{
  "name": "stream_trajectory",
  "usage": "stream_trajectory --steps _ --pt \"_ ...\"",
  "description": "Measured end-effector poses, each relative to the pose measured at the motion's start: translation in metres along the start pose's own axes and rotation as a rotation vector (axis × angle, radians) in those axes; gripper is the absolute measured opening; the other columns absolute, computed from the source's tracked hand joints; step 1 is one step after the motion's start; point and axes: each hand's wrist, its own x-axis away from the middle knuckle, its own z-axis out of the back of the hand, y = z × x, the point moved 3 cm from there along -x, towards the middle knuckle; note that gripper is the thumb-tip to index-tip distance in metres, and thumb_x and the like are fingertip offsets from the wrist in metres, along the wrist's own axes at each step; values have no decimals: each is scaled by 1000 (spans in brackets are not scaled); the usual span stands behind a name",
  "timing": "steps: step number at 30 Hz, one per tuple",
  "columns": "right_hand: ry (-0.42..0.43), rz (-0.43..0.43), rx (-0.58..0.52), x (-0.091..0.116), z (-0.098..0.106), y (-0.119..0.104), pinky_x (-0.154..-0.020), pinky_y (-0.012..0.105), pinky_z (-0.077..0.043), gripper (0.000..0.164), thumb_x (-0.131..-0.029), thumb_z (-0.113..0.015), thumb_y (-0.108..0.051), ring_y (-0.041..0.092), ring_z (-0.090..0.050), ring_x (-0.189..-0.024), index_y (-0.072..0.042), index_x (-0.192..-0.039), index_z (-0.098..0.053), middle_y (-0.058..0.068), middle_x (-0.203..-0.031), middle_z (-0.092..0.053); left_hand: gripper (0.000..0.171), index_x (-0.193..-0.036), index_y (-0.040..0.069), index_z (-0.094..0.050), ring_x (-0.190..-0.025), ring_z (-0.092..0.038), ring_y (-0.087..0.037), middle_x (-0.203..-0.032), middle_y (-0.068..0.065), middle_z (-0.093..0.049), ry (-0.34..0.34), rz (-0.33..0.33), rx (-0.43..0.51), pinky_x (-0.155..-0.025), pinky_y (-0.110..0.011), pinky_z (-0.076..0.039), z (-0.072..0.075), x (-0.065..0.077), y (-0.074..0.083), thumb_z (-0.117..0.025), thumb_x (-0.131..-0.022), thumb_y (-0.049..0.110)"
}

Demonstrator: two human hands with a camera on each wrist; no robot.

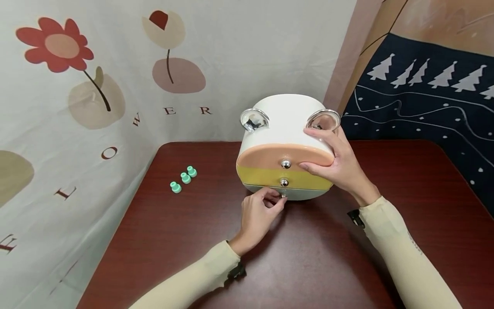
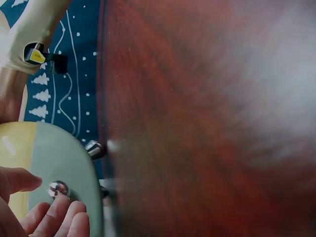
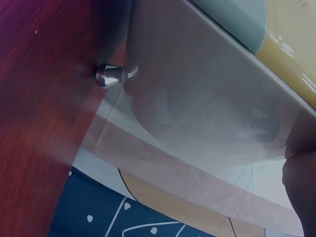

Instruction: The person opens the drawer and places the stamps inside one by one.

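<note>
A white rounded chest of drawers [image 1: 294, 113] stands on the table, its orange, yellow and grey-green drawer fronts facing me. My left hand [image 1: 259, 216] is at the lowest drawer, the grey-green one [image 2: 64, 148]. Its thumb and bent fingers are around the silver knob [image 2: 58, 189], a fingertip touching it. With my right hand [image 1: 343, 165] I grip the chest's right side, thumb across the orange front [image 1: 266, 156] and fingers by the silver ear on top. At the right wrist view's edge only a dark part of that hand [image 3: 302, 185] shows, against the side panel [image 3: 197, 94].
Three small mint-green pegs [image 1: 186, 178] are on the table's left side. A silver foot [image 3: 111, 75] supports the chest. Behind the brown table [image 1: 185, 231] hang a flower-printed cloth [image 1: 231, 51] and a dark blue tree-patterned cloth [image 1: 417, 98].
</note>
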Motion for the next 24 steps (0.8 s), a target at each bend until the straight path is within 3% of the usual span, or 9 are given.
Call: stream_trajectory --steps 5,9,12,16,24 --pt "-4 -23 -9 0 1 0 -97 29 -44 86 -65 -100 11 21 -47 -129 -9 -143 -70 14 -146 -52 14 -95 12 -83 -70 -78 -17 -81 5 -80 -15 206 170 -61 -26 -59 -2 5 -6 -91 -91 24" --pt "-4 -27 -11 -2 1 2 -96 30 -44 84 -67 -99 7 21 -47 -129 -9 -144 -69 15 -146 -52 17 -101 2 -79 -76 -79 -34 -88 -16 -80 -34 381 490 -58 -31 -62 -12 10 -9 -88 -93 15" --pt "-2 -24 -16 -3 1 3 -96 30 -44 83 -67 -99 7 21 -48 -128 -8 -143 -69 17 -146 -51 19 -106 -7 -74 -82 -79 -39 -97 -29 -78 11 466 702 -60 -33 -63 -22 12 -9 -84 -94 4" --pt "0 -27 -13 -2 0 2 -96 29 -44 85 -65 -99 9 20 -48 -128 -9 -143 -70 15 -147 -52 18 -104 -9 -70 -78 -79 -32 -96 -32 -75 125 490 811 -57 -31 -62 -33 14 -7 -82 -92 -3" --pt "2 -17 -19 -1 0 2 -94 30 -44 81 -70 -98 5 20 -48 -126 -9 -144 -69 16 -144 -52 20 -97 -8 -64 -67 -71 -16 -82 -17 -73 263 415 818 -55 -26 -58 -46 16 -3 -82 -88 -8"
